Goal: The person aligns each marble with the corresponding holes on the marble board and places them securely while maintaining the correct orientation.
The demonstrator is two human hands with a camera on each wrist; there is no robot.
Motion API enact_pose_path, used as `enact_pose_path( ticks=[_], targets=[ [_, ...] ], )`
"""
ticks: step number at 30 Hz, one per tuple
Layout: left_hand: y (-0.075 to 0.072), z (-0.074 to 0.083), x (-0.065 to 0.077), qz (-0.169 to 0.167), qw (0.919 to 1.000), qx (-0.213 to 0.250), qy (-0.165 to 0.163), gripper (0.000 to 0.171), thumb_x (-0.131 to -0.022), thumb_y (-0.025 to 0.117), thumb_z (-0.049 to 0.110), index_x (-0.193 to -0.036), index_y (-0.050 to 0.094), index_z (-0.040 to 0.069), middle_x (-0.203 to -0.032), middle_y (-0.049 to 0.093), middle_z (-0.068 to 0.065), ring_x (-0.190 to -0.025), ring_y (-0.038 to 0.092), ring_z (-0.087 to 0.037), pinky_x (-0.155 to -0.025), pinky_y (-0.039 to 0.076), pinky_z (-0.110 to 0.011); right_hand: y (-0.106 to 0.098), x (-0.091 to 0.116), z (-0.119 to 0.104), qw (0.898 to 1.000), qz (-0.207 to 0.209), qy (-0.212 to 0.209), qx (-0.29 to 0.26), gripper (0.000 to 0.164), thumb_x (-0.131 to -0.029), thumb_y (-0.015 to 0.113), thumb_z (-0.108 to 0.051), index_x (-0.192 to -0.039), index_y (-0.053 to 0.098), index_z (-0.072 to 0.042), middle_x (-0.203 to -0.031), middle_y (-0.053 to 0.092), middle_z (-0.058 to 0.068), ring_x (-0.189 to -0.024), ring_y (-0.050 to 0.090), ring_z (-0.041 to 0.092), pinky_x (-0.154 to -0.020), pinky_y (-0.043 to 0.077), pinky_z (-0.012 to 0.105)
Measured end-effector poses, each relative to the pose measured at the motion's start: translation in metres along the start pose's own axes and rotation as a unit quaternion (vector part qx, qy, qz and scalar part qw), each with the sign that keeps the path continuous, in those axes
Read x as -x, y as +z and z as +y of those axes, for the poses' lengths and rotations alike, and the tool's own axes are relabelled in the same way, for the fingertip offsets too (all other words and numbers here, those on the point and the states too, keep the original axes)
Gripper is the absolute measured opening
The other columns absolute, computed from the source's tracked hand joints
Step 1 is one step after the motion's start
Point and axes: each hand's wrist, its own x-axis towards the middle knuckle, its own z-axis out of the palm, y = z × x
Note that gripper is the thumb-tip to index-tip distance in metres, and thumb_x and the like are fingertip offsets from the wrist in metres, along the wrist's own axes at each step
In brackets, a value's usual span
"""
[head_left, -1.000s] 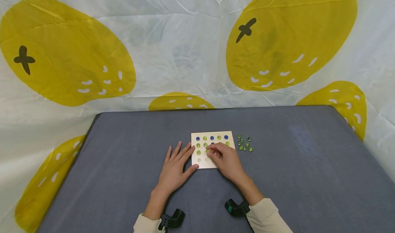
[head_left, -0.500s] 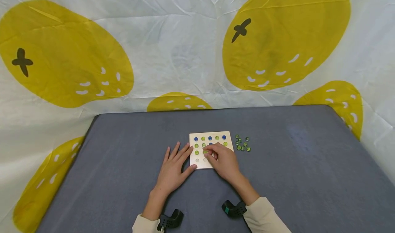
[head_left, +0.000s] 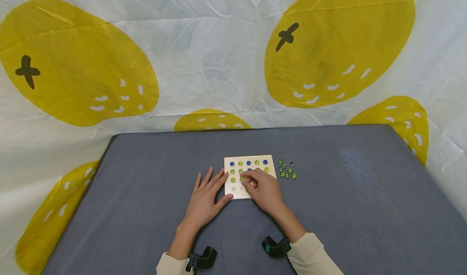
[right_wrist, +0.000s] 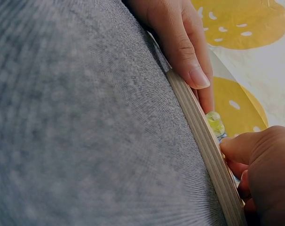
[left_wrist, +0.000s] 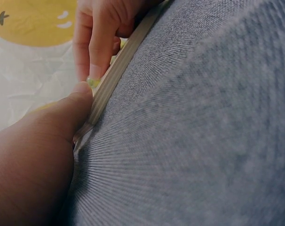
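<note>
A pale wooden board (head_left: 240, 195) lies on the grey cloth, with round hollows in rows. Blue marbles (head_left: 248, 163) and green marbles (head_left: 232, 180) sit in many of them; two near hollows at the front left hold none. My left hand (head_left: 204, 204) rests flat at the board's left edge, fingers spread, with the thumb at its front corner. Over the board, my right hand (head_left: 268, 192) pinches a green marble (head_left: 242, 179) between thumb and index finger, in the third row. That hand covers the board's right front part. Both wrist views show the board's layered side edge (left_wrist: 115, 70).
Several loose green marbles (head_left: 290, 171) lie on the cloth just right of the board. The grey-covered table (head_left: 157, 157) runs back to a white curtain (head_left: 219, 64) with yellow printed shapes. A black wrist camera (head_left: 202, 259) is on each arm.
The whole view has shifted slightly over the last second. My right fingers have moved a little relative to the board and stay at the same marble; the left hand keeps its place.
</note>
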Motion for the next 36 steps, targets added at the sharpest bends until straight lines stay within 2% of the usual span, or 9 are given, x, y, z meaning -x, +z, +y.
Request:
enact_pose_path(
  ticks=[21,27,36],
  targets=[
    [0.001,-0.001,0.001,0.001,1.0,-0.003,0.001,0.063,-0.09,0.06,0.049,-0.144,0.047,0.019,-0.147,0.042,-0.001,-0.141,0.025,-0.03,-0.113,0.013,-0.056,0.0,0.001,-0.001,1.0,0.011,-0.011,-0.014,0.018,-0.079,0.078,-0.009,-0.095,0.075,-0.014,-0.069,0.051,-0.014,-0.055,0.042,0.002,-0.048,0.035,0.022],
    [0.001,0.0,0.001,0.001,1.0,-0.001,0.003,0.063,-0.091,0.059,0.05,-0.144,0.047,0.019,-0.148,0.042,-0.002,-0.141,0.025,-0.03,-0.113,0.013,-0.056,-0.003,0.002,0.001,0.999,0.013,-0.013,-0.042,0.017,-0.079,0.077,-0.006,-0.095,0.075,-0.012,-0.07,0.053,-0.013,-0.056,0.043,0.001,-0.05,0.038,0.022],
    [0.002,-0.001,0.001,0.004,1.0,-0.001,0.0,0.063,-0.091,0.058,0.051,-0.145,0.046,0.02,-0.148,0.041,-0.001,-0.141,0.024,-0.03,-0.113,0.012,-0.055,-0.01,0.002,0.002,0.994,-0.01,-0.001,-0.107,0.019,-0.084,0.073,-0.003,-0.102,0.073,-0.009,-0.076,0.059,-0.009,-0.06,0.049,0.004,-0.053,0.044,0.023]
  ],
)
